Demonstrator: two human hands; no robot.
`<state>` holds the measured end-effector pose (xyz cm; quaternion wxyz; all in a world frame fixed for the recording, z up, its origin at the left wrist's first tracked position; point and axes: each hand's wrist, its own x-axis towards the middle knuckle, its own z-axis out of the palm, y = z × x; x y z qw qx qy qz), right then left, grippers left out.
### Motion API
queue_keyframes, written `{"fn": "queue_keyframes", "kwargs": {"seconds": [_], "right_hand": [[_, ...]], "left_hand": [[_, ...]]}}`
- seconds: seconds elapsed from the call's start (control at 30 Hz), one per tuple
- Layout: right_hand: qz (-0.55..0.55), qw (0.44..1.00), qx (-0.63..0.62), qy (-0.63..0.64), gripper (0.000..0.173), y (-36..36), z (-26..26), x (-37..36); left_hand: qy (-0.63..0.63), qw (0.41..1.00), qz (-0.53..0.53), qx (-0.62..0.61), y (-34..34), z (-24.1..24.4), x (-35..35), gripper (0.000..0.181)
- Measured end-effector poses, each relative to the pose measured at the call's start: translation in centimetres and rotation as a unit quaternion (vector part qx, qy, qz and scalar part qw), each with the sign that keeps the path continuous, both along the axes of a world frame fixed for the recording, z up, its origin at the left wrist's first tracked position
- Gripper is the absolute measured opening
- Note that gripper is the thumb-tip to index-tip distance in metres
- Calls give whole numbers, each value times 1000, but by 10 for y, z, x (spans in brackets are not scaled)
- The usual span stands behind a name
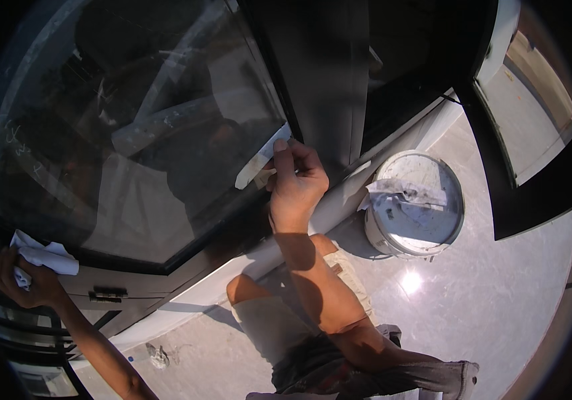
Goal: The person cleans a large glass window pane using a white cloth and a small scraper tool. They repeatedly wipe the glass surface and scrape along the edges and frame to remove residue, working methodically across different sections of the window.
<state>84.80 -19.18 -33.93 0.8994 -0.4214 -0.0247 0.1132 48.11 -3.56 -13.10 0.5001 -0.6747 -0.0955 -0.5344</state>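
A flat, pale strip (262, 159) is pinched between the thumb and fingers of my right hand (296, 177). It lies along the lower right edge of a dark glass pane (136, 200); whether it is folded paper or a blade, I cannot tell. At the far left, my left hand (28, 280) grips a crumpled white cloth or paper (48, 257) beside the lower left part of the pane's dark frame (151, 267). White handwritten marks (21, 145) and reflections show on the glass.
A lidded white bucket (416, 235) stands on the pale floor (466, 305) to my right, with a crumpled paper or cloth (406, 195) on its lid. An open dark-framed panel (511, 210) juts out beyond it. A small latch (108, 294) sits low on the frame.
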Motion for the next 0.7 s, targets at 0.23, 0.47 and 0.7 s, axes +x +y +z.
{"fn": "queue_keyframes", "kwargs": {"seconds": [0.23,0.47,0.7], "right_hand": [[-12,1000,-17,-21,24,3,-1,3],[-6,999,-27,-44,22,5,0,1],[-14,999,0,-31,17,6,4,-1]], "left_hand": [[8,1000,6,4,-1,2,-1,7],[6,1000,-1,3,-1,1,2,7],[2,1000,7,4,-5,0,5,7]]}}
